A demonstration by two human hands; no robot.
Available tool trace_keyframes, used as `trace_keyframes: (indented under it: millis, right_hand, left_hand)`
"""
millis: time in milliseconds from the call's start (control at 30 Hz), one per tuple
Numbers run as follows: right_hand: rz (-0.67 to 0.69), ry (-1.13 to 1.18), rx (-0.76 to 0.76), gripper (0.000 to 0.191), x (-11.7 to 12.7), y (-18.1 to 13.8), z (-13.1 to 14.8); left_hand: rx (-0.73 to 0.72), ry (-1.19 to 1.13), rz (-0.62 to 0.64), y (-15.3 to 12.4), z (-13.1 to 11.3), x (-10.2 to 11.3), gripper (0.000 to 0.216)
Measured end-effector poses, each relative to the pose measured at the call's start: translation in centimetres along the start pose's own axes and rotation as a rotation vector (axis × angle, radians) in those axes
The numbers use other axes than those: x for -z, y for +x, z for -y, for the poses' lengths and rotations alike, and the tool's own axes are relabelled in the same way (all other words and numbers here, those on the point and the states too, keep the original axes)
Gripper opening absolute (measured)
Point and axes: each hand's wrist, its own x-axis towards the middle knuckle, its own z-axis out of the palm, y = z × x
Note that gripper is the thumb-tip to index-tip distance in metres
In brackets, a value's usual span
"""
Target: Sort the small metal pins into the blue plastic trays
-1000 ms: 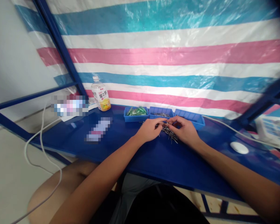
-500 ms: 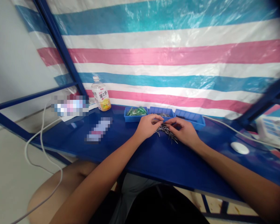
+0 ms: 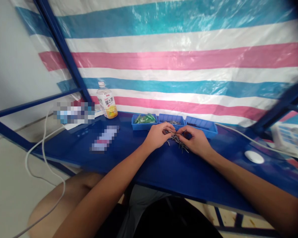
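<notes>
Over a loose pile of thin metal rods (image 3: pixel 180 144) on the blue desk, my two hands meet fingertip to fingertip. My left hand (image 3: pixel 158 135) is closed in a pinch, and a thin metal rod (image 3: pixel 169 132) shows at its fingers. My right hand (image 3: pixel 195 139) pinches thumb to forefinger at the same spot; whatever lies between its tips is too small to name. Behind the hands stand a blue bin of green pieces (image 3: pixel 144 127), a middle blue bin (image 3: pixel 171 117) with more metal pieces, and a right blue bin (image 3: pixel 205 125) with dark slender pieces.
A labelled drink bottle (image 3: pixel 107 102) stands at the back left of the desk (image 3: pixel 164 172). Nearer me lies a blurred-out flat item (image 3: pixel 105 138). A white mouse (image 3: pixel 254 157) is at the right, with a white cable (image 3: pixel 248 138) behind it. Blue frame posts flank the desk.
The fingertips of both hands have come together above the pile, the right thumb and forefinger closing into a pinch. The bins and bottle stay where they were.
</notes>
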Motion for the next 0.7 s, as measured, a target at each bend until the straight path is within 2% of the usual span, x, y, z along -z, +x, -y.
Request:
trace_keyframes:
  millis: [100, 167, 300, 333, 367, 533, 700]
  right_hand:
    - [0.021, 0.029, -0.001, 0.006, -0.1, -0.1, 0.0]
    - [0.039, 0.077, 0.002, 0.013, -0.1, -0.1, 0.2]
    - [0.093, 0.109, 0.019, 0.054, 0.0, 0.0, 0.7]
    - [0.085, 0.090, 0.025, 0.058, 0.0, 0.0, 0.7]
    - [0.061, 0.064, 0.029, 0.056, 0.1, 0.1, 0.7]
    - [-0.100, -0.052, -0.010, 0.017, 0.2, 0.1, 0.3]
    - [-0.078, -0.013, -0.025, 0.017, 0.1, 0.0, -0.3]
  left_hand:
    - [-0.001, -0.043, 0.016, 0.0, 0.0, -0.1, 0.029]
    - [-0.001, -0.099, 0.018, 0.0, -0.1, -0.2, 0.038]
    - [0.023, -0.197, -0.023, 0.0, -0.4, -0.2, 0.055]
    - [0.027, -0.181, -0.037, 0.0, -0.4, -0.2, 0.055]
    - [0.028, -0.149, -0.044, -0.1, -0.4, -0.2, 0.051]
    - [0.039, -0.015, 0.031, -0.5, -0.7, 0.1, 0.044]
    - [-0.010, 0.022, -0.002, -0.4, -0.8, 0.1, 0.028]
